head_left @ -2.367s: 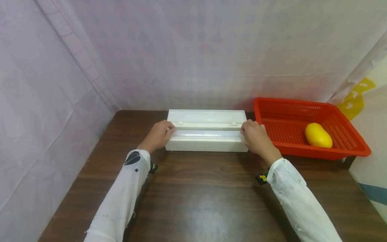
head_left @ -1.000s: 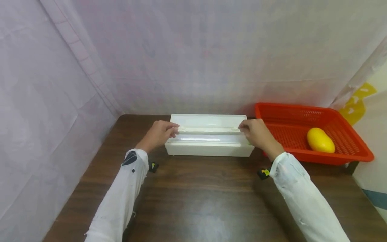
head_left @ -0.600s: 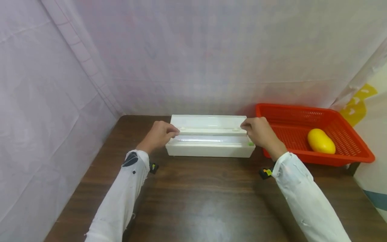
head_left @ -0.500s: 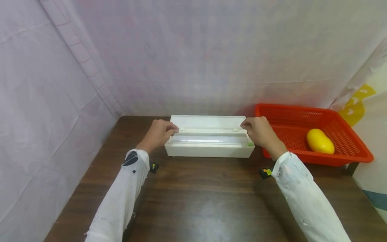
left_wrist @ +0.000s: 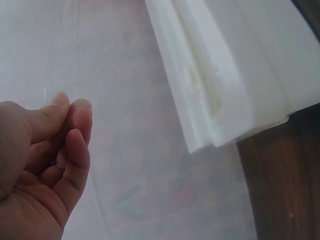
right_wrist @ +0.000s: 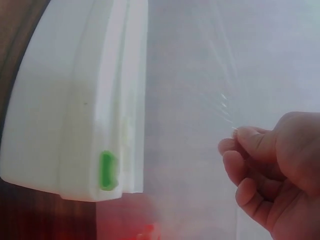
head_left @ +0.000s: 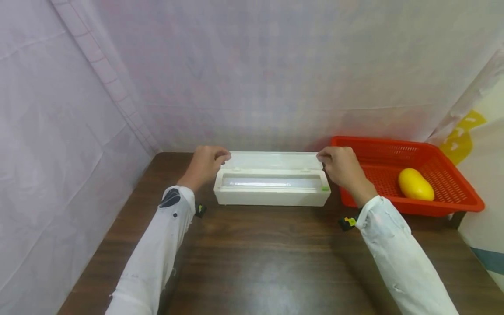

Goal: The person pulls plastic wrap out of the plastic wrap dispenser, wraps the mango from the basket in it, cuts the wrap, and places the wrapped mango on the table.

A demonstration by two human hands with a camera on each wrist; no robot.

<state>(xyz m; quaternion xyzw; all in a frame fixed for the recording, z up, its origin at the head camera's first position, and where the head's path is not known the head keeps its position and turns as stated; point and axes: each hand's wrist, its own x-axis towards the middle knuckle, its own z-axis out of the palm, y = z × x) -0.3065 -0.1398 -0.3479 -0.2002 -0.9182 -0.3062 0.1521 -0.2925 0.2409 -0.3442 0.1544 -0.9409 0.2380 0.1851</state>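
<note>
A white cling film dispenser (head_left: 271,199) stands on the brown table with its lid (head_left: 275,160) tipped back and a roll showing in the trough. My left hand (head_left: 205,164) is above the lid's left end, thumb and fingertips pinched together on the edge of the clear film; a thin glint rises from them in the left wrist view. Above the lid's right end, my right hand (head_left: 343,169) pinches the other side of the cling film (right_wrist: 223,102), which shows as fine shiny creases at the fingertips. Most of the transparent sheet is barely visible.
Right of the dispenser, a red plastic basket (head_left: 453,204) holds a yellow mango-shaped fruit (head_left: 415,184). A pale sheet wall (head_left: 267,74) rises behind the dark wooden table (head_left: 267,258), and another borders its left side.
Both hands have risen and moved back, from the dispenser's trough to above its open lid, drawing the film's edge with them. The dispenser and basket stay in place.
</note>
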